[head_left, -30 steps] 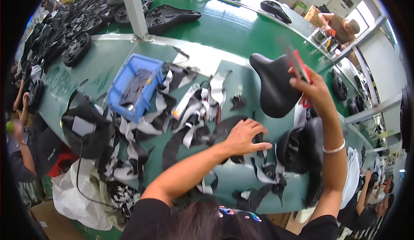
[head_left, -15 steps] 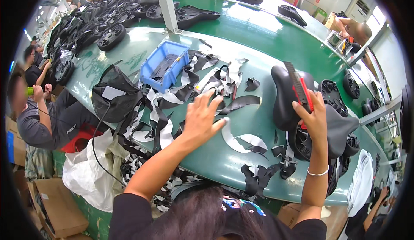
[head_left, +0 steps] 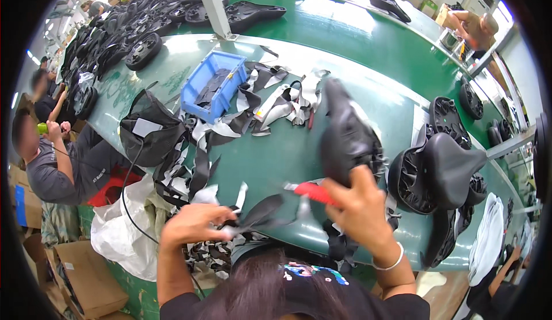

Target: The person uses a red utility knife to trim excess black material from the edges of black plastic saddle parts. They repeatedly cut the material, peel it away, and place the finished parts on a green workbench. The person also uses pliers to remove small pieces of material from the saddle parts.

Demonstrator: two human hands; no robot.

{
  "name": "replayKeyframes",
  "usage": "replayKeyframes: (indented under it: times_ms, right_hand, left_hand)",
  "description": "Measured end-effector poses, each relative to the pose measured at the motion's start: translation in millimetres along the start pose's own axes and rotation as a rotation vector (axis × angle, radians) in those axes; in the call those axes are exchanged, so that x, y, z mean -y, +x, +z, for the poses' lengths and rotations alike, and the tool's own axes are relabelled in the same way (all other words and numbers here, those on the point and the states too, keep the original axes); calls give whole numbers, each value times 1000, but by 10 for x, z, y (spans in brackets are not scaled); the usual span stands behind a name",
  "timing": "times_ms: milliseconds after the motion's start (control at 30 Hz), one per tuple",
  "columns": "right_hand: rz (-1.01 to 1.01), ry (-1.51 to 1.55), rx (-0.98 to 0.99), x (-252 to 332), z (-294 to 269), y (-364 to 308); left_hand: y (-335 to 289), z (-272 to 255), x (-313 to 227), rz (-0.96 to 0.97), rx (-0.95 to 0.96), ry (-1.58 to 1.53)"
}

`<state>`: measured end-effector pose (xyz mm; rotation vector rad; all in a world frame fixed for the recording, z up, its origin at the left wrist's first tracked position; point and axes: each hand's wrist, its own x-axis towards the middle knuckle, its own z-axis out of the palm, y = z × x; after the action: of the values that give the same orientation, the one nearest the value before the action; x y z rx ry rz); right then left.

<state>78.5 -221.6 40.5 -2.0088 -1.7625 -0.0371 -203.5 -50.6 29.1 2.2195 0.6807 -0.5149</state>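
While half a second ago the left hand (head_left: pixel 192 223) lay flat and spread on the scraps in the middle of the green surface (head_left: pixel 368 50), it has now drawn back to the near edge and is pinched shut on a black offcut strip (head_left: pixel 259 212) that trails to its right. The right hand (head_left: pixel 359 205) has changed its load as well: the black bicycle saddle (head_left: pixel 347 137) it gripped upright at the far right now stands nearer the centre, nose pointing away, blurred by movement, with the fingers curled round its near end and a red-handled tool (head_left: pixel 315 192) sticking out to the left from the same grip; whether that tool is a cutter or scissors is too smeared to tell. Judging from this, a trimmed piece has come loose from the cover and the saddle is being turned for work on another part of its edge. Black and white offcuts (head_left: pixel 276 110) litter the surface beyond the hands, beside a blue bin (head_left: pixel 214 84) holding dark pieces and a black bag (head_left: pixel 150 129) at the left edge. A stack of finished saddles (head_left: pixel 445 170) sits just right of the held one, apart from it. More saddle bases (head_left: pixel 144 49) crowd the far left of the surface, and another person in a grey shirt (head_left: pixel 54 168) sits low at the left, well clear of the work.
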Motion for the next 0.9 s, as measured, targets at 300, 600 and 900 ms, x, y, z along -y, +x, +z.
replayKeyframes:
  times_ms: [300,600,900]
  right_hand:
    - [668,807,-314,-304,124,-364]
    - [496,655,-243,-721,297,-532]
    - [82,-44,44,-768,92,-541]
  left_hand:
    - [1189,-109,-270,140,-695,-971]
    - [1859,-337,-663,60,-167,-1356]
    - [1594,-375,-716,210,-287,-1102]
